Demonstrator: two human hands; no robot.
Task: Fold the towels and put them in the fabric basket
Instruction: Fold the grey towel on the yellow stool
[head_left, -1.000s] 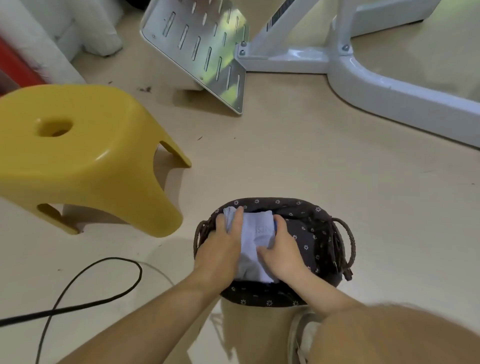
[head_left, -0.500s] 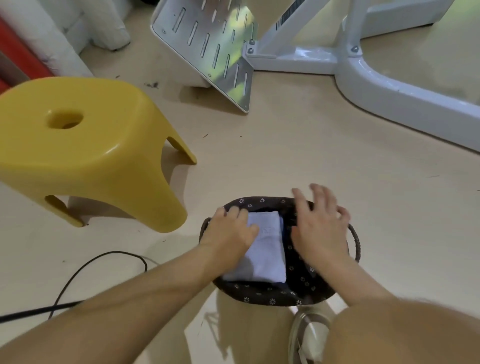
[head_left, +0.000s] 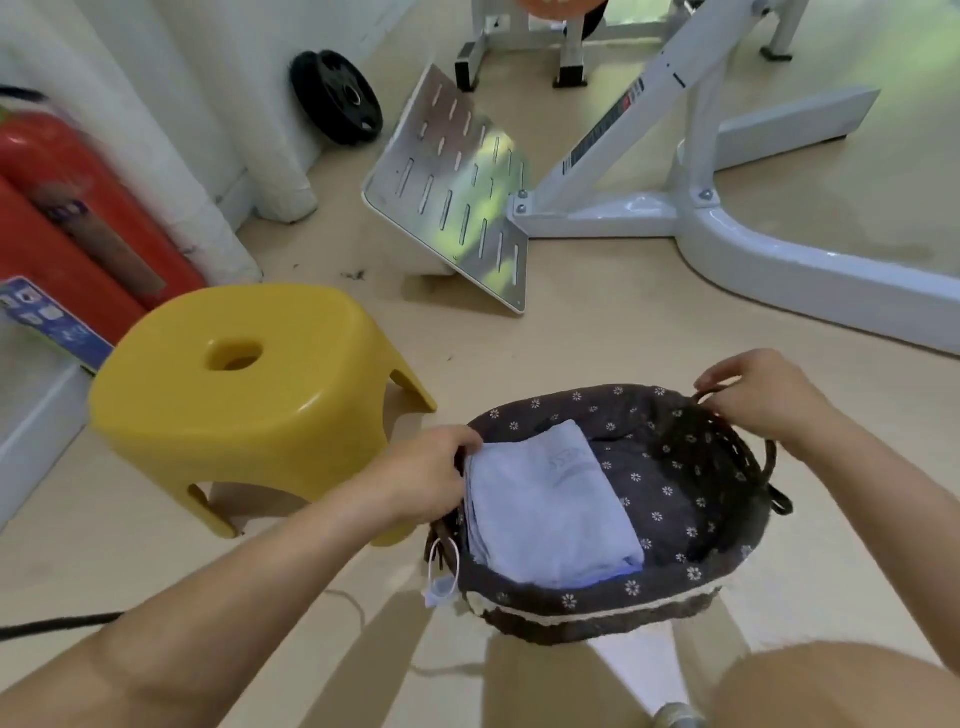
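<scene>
A dark fabric basket (head_left: 691, 499) with small white flowers sits low in the middle of the head view, tilted toward me. A folded pale blue towel (head_left: 550, 509) lies inside along its left half. My left hand (head_left: 421, 478) grips the basket's left rim beside the towel. At the far right rim my right hand (head_left: 763, 395) is closed on the basket's braided handle. The right half of the lining is bare.
A yellow plastic stool (head_left: 244, 395) stands just left of the basket. Behind it lie a red fire extinguisher (head_left: 67, 218) and a white curtain. A white gym machine frame (head_left: 769, 244) with a slotted metal plate (head_left: 457, 192) fills the back. A black cable (head_left: 47, 623) crosses the floor at left.
Both hands left the towel and moved outward to the basket's sides. The basket now sits higher and closer, tilted toward me, and the view has swung upward.
</scene>
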